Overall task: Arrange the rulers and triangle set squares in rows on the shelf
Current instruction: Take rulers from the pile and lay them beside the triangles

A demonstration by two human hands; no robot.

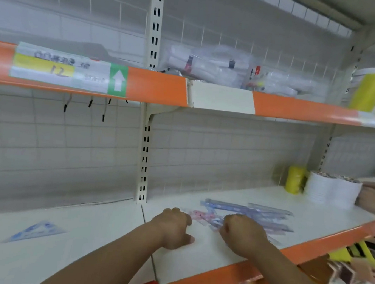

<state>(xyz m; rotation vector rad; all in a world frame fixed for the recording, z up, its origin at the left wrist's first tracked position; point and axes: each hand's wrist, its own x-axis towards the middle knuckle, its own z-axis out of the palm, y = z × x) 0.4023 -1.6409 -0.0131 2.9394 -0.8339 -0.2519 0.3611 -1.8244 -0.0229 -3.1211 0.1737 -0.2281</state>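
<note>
Rulers (255,211) are piled crosswise on the shelf (314,225), set square (35,230) well to the left; fingers of left hand (172,227) and right hand (242,232) are curled into the pile, grip hidden so it cannot be told — one ruler should be slid free flat, not the tangle lifted.

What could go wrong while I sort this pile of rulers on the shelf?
The pile of rulers overlaps crosswise, so pulling one out may drag others along. A clear ruler by your right hand lies close to the shelf's orange front edge and could slide off.
</note>
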